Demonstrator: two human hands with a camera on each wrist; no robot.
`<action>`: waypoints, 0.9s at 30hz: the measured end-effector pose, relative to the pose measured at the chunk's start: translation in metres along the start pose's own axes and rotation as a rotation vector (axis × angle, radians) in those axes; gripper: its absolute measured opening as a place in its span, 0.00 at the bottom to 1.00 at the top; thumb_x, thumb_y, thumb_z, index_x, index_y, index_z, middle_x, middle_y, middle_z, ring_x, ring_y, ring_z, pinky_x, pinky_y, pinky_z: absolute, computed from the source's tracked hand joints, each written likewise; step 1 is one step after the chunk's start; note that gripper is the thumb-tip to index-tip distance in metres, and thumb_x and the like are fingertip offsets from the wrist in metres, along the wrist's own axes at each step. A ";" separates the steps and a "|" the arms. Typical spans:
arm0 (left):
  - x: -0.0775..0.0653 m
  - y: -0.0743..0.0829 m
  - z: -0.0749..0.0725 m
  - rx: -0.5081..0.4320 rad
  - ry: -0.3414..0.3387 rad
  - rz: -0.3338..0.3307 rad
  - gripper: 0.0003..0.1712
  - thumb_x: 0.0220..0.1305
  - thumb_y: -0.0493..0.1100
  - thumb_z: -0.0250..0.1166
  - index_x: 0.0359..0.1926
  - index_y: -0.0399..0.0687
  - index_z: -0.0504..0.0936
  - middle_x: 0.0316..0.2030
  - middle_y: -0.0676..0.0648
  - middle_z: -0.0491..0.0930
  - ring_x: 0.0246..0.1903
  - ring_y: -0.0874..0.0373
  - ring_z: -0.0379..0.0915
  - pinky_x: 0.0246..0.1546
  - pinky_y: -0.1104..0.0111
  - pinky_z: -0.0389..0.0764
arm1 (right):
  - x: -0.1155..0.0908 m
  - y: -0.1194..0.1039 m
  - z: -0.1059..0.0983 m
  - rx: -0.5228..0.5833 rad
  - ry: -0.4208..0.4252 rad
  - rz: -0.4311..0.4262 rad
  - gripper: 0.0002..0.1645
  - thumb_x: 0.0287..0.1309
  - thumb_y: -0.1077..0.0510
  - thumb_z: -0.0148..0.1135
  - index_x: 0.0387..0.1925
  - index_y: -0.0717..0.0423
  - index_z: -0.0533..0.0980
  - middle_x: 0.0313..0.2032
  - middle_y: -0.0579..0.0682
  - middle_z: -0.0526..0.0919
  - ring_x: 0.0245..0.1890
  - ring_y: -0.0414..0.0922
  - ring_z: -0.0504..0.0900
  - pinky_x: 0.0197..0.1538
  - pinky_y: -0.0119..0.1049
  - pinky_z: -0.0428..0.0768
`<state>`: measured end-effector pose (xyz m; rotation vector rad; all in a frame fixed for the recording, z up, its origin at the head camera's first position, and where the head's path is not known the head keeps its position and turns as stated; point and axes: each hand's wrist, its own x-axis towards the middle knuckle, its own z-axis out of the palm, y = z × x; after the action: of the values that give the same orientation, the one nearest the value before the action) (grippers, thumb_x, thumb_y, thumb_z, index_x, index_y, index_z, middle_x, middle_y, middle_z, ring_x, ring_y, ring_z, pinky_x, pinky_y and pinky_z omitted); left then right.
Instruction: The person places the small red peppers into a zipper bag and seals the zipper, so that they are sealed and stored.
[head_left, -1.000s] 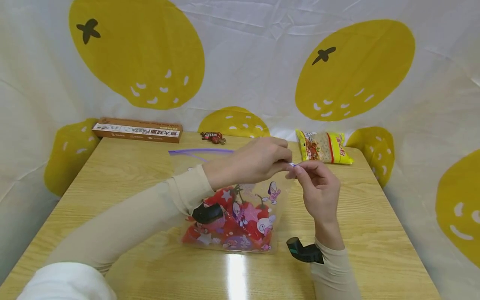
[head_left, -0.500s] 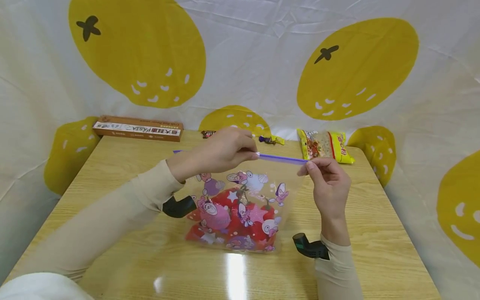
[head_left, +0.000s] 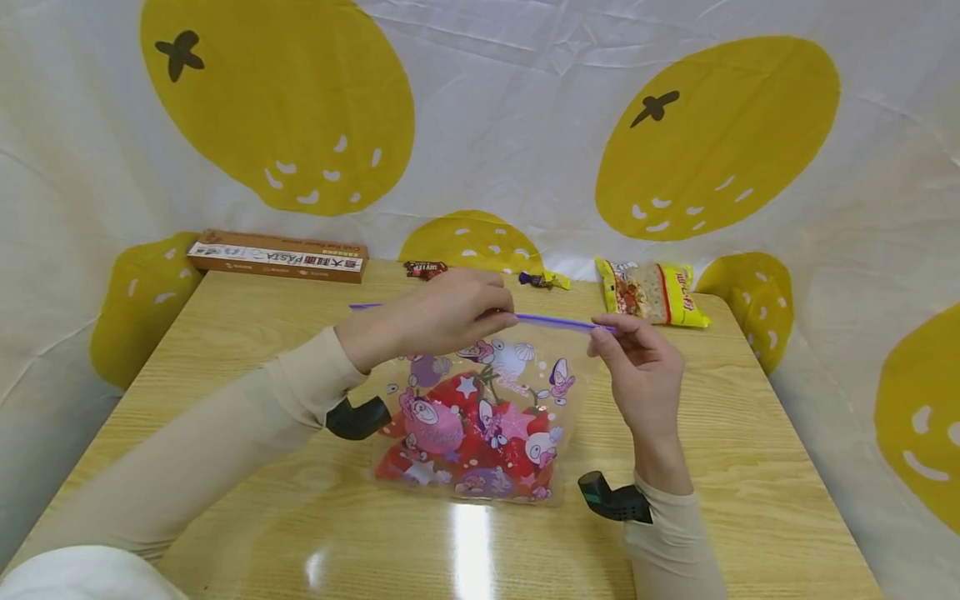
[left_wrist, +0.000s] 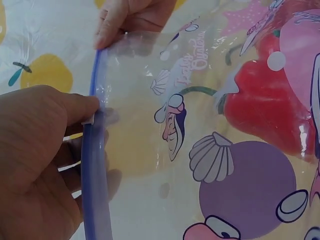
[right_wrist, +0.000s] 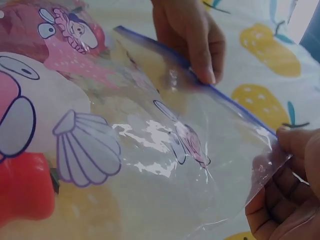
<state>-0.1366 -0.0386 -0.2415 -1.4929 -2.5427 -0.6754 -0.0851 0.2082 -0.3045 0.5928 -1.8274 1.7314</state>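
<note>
A clear zip bag (head_left: pixel 433 427) printed with pink and purple shell figures stands between my hands over the table. Red bell peppers (left_wrist: pixel 257 100) with green stems show through its lower part. Along its top edge runs a purple zip (head_left: pixel 558 322). My left hand (head_left: pixel 438 315) pinches this zip near the middle, at a small white slider (left_wrist: pixel 89 120) that shows between thumb and fingers in the left wrist view. With thumb and forefinger, my right hand (head_left: pixel 647 371) pinches the zip's right end corner. The left part of the zip is partly hidden behind my left hand.
On the wooden table (head_left: pixel 720 467), a brown pasta box (head_left: pixel 277 257) lies at the back left. Wrapped candies (head_left: pixel 425 269) lie at the back middle, with a purple-and-yellow one (head_left: pixel 543 280) beside them. A yellow food packet (head_left: pixel 651 292) lies back right, before a patterned cloth (head_left: pixel 495 125).
My left hand has slid leftward along the zip from beside my right hand to about the middle. The right hand shifted right, then slightly back left, keeping its hold on the corner.
</note>
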 end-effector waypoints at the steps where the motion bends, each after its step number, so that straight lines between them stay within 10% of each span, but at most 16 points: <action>1: 0.000 0.000 0.000 0.010 0.003 0.004 0.08 0.64 0.43 0.57 0.32 0.47 0.81 0.25 0.53 0.72 0.24 0.62 0.65 0.28 0.71 0.68 | 0.000 0.000 0.001 -0.007 -0.005 -0.011 0.07 0.51 0.78 0.54 0.34 0.77 0.74 0.23 0.52 0.79 0.24 0.42 0.77 0.30 0.27 0.74; 10: -0.011 -0.010 -0.013 0.056 0.054 0.078 0.07 0.62 0.42 0.59 0.29 0.46 0.80 0.22 0.52 0.68 0.23 0.61 0.61 0.28 0.69 0.65 | 0.001 0.001 -0.004 -0.062 0.060 -0.021 0.04 0.52 0.76 0.55 0.29 0.79 0.74 0.21 0.50 0.78 0.22 0.39 0.76 0.26 0.25 0.72; 27: -0.078 -0.051 -0.047 0.106 0.066 0.032 0.05 0.60 0.38 0.61 0.28 0.48 0.81 0.24 0.56 0.69 0.23 0.64 0.60 0.28 0.69 0.65 | 0.007 0.003 -0.017 -0.060 0.136 -0.005 0.06 0.52 0.74 0.57 0.28 0.80 0.73 0.20 0.50 0.78 0.21 0.41 0.75 0.25 0.27 0.70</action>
<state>-0.1464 -0.1426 -0.2405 -1.4499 -2.4590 -0.5660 -0.0910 0.2262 -0.3019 0.4436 -1.7750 1.6649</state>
